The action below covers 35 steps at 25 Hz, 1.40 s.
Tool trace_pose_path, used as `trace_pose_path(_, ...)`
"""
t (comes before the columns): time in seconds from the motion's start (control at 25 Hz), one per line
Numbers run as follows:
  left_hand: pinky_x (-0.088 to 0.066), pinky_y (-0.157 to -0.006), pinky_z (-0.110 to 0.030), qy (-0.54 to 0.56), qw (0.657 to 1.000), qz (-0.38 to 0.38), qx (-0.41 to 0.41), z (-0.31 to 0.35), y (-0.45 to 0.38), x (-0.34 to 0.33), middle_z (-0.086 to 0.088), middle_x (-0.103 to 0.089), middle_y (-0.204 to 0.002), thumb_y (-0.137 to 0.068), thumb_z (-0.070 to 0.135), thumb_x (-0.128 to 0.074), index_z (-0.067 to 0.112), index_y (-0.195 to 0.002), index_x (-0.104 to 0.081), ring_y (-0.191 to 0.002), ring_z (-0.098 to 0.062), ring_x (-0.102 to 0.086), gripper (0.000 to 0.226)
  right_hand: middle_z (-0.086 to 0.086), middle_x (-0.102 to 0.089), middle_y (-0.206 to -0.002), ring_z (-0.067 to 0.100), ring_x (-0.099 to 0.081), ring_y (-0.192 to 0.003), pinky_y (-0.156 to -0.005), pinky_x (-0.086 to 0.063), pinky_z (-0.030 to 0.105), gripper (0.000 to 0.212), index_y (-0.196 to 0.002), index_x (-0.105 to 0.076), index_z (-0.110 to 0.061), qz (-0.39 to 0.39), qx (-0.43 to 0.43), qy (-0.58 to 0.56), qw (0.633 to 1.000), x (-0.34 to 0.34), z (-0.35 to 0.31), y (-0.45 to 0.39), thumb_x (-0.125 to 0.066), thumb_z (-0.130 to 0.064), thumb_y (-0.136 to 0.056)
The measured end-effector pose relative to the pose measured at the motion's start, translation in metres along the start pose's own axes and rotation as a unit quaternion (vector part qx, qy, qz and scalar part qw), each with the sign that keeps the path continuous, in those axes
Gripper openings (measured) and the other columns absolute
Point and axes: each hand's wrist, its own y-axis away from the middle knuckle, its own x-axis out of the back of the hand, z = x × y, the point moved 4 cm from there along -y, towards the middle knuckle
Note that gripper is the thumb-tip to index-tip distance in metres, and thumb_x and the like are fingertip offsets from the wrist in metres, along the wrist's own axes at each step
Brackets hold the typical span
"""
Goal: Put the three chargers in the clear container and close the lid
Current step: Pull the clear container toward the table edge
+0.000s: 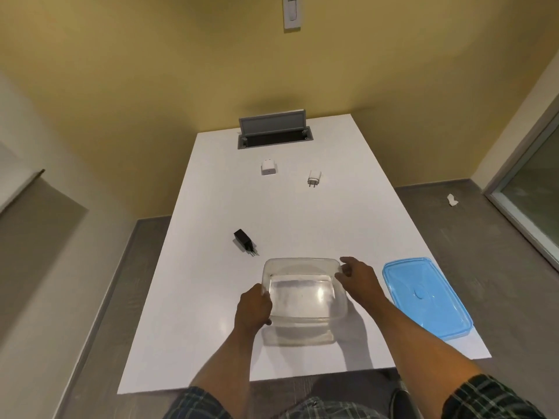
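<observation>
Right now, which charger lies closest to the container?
The black charger, just beyond the container's far-left corner. The two white chargers lie much farther up the table.

We grip the empty container (304, 294) with both hands (252, 309) (358, 279); beside it lies the lid (426, 297), beyond it three chargers (243, 238) (268, 167) (314, 177).

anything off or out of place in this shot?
Mostly tidy. One oddity: a crumpled white scrap lies on the floor right of the table. The cable hatch at the far end stands open.
</observation>
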Motion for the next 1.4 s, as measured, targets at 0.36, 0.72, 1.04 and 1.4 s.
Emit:
trace_pose_path(0.36, -0.060, -0.075, -0.042, 0.032, 0.999, -0.036, 0.006, -0.005, 0.006, -0.003, -0.011, -0.067, -0.099, -0.100, 0.026, -0.040, 0.005, -0.100, -0.062, -0.056, -0.024, -0.076, 0.030, -0.003, -0.061, -0.078, 0.018, -0.051, -0.075, -0.066, -0.041, 0.025, 0.025, -0.083, -0.056, -0.018, -0.010, 0.062, 0.070, 0.996, -0.007, -0.007, 0.001, -0.049, 0.006, -0.085)
trace_pose_path(0.72, -0.059, -0.067, -0.028, 0.012, 0.997, -0.067, -0.024, -0.002, 0.013, -0.004, -0.009, -0.068, -0.104, -0.098, 0.016, -0.034, 0.025, -0.131, -0.052, -0.057, -0.022, -0.075, 0.038, 0.006, -0.054, -0.144, 0.018, -0.060, -0.120, -0.097, -0.042, 0.022, 0.065, -0.153, -0.037, -0.017, -0.045, 0.003, 0.069, 0.997, -0.021, 0.002, 0.006, -0.043, 0.006, -0.092)
trace_pose_path(1.04, -0.061, -0.085, -0.039, -0.009, 0.997, -0.081, -0.011, -0.012, 0.011, -0.011, -0.014, -0.064, -0.123, -0.099, 0.017, -0.033, 0.021, -0.149, -0.039, -0.061, -0.025, -0.077, 0.050, 0.001, -0.032, -0.162, 0.018, -0.034, -0.148, -0.121, -0.032, 0.036, 0.077, -0.158, -0.025, -0.018, -0.075, 0.036, 0.081, 0.993, -0.030, 0.009, 0.012, -0.041, 0.011, -0.089)
trace_pose_path(1.4, -0.061, -0.088, -0.041, -0.001, 0.996, -0.092, 0.008, -0.008, 0.013, -0.011, -0.017, -0.060, -0.133, -0.102, 0.015, -0.033, 0.018, -0.152, -0.036, -0.070, -0.031, -0.077, 0.051, -0.001, -0.023, -0.165, 0.018, -0.034, -0.148, -0.122, -0.031, 0.036, 0.080, -0.159, -0.021, -0.015, -0.096, 0.042, 0.092, 0.990, -0.035, 0.014, 0.010, -0.038, 0.015, -0.087)
